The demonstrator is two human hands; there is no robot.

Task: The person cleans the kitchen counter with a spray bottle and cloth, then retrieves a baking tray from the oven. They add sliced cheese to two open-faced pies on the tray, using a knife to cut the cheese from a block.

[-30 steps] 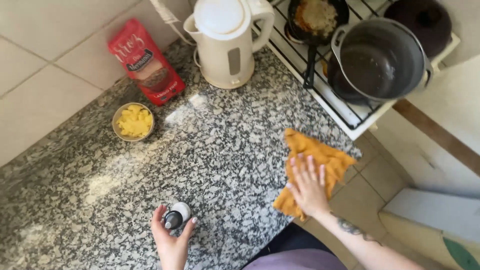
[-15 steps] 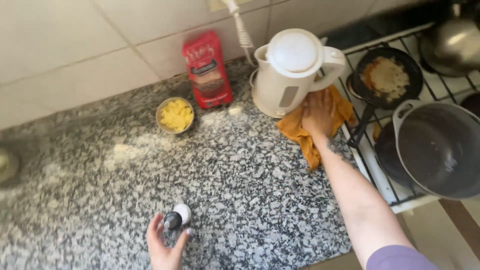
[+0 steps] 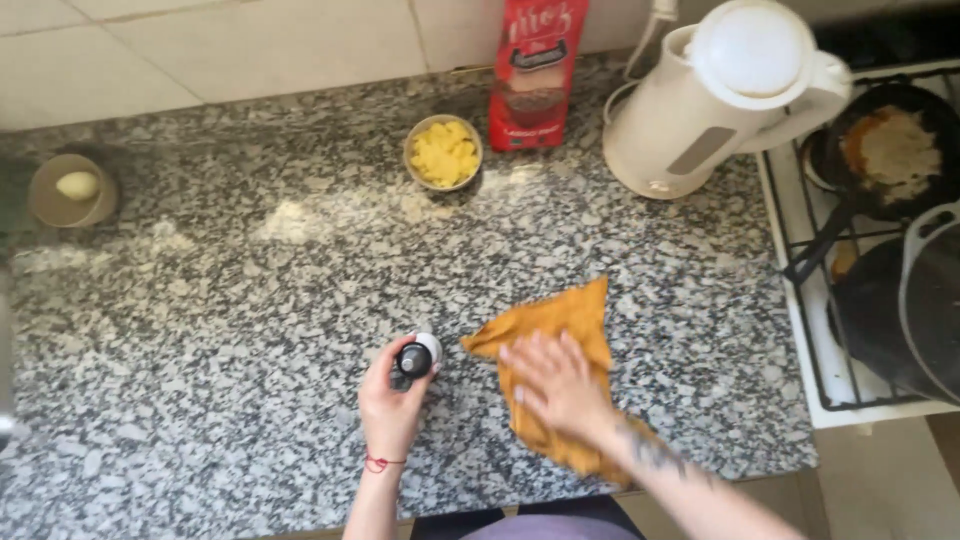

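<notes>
Over at the far left of the speckled granite countertop, a small tan cup with a pale round thing inside sat well apart from everything else. Farther right, near the tiled wall, a little bowl of yellow pieces stood just beside a red upright packet. At the near edge, the left hand was wrapped around a small bottle with a dark cap standing upright on the stone, its fingers closed on the sides. That bottle looked light and rigid, probably smooth enough to slip, so a grip low around the body seemed safer than a pinch at the cap. Just beside it, the right hand lay flat, fingers spread, pressed on an orange cloth crumpled on the counter; it was not clamped on the cloth, only bearing down on it. Soft and limp, the cloth would likely bunch and slide under the palm, and could be taken anywhere by a gathered fold. Beyond it a white electric kettle stood at the far right of the counter, and past that a frying pan with food and a dark pot rested on the stove.
</notes>
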